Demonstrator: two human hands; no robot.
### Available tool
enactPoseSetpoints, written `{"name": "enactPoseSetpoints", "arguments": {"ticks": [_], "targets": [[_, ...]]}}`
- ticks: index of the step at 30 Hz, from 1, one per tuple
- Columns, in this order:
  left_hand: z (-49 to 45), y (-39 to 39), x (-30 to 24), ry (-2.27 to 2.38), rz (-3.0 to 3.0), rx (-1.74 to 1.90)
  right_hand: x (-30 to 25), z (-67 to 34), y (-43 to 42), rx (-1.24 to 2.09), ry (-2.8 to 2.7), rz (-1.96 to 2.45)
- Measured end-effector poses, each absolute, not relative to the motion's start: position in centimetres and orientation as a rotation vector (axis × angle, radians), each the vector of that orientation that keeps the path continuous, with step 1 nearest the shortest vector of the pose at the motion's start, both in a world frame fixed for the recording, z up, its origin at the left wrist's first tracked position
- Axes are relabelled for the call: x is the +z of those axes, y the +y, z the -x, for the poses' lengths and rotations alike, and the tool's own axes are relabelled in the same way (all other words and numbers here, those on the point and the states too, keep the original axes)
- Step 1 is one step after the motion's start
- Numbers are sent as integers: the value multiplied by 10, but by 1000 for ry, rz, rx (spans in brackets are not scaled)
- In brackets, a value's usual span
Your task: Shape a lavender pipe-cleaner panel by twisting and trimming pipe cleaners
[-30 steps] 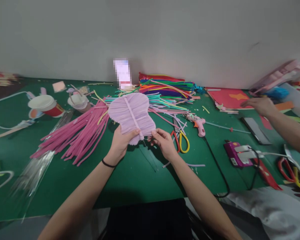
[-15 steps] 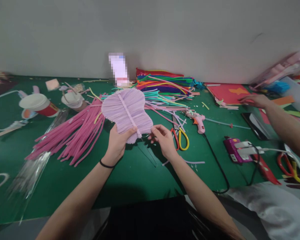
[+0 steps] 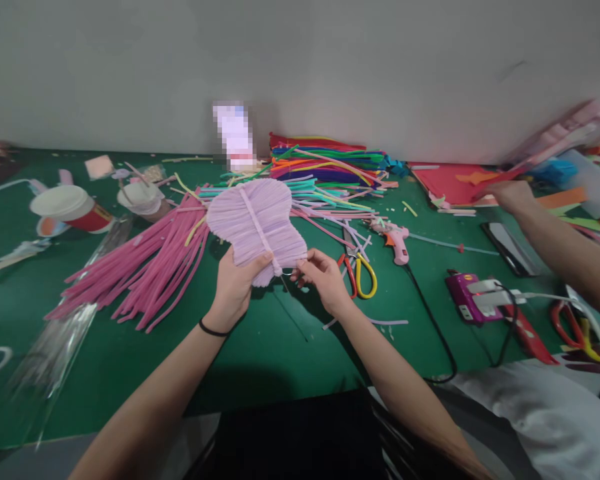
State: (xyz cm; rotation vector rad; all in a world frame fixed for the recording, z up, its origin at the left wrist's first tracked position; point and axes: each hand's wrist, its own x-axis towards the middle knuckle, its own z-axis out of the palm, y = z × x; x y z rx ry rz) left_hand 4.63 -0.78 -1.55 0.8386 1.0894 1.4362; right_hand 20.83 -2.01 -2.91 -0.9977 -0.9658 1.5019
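A lilac wing-shaped piece made of fuzzy pipe cleaners [image 3: 254, 223] is held up above the green table, with a braided strip down its middle. My left hand [image 3: 236, 283] grips its lower left part, thumb pressed on the strip's lower end. Thin wire [image 3: 289, 272] comes out at that end. Close by, my right hand [image 3: 325, 279] is closed in a pinch by the lower right edge, with the wire running into its fingers. Dark thin wire ends [image 3: 295, 320] hang below the piece.
Left lie pink pipe cleaners [image 3: 145, 267] and a paper cup [image 3: 73, 208]. Behind are colourful pipe cleaners [image 3: 330, 160] and a pixelated phone-like screen [image 3: 235, 137]. Right are scissors [image 3: 365, 277], a glue gun [image 3: 397, 243], a purple power strip [image 3: 473, 299] and a co-worker's hand [image 3: 513, 197].
My right hand has drawn slightly closer to the strip's end, and the wire loop looks smaller. The co-worker's hand has lifted part of a red sheet. The view has shifted slightly.
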Motion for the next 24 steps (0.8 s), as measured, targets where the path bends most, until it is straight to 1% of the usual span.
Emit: {"name": "enactPoseSetpoints", "arguments": {"ticks": [10,17,24], "targets": [[-49,-11,-10,1084,-873,1475,-29,-208,-22,1496,-1022,1012],[-48,-12,-13,1114,-867,1475,-30,-211,-22,1551,-1095,972],[-49,-14,-11,1116,-909,1434,-29,-207,-23,1501,-1025,1006]]}}
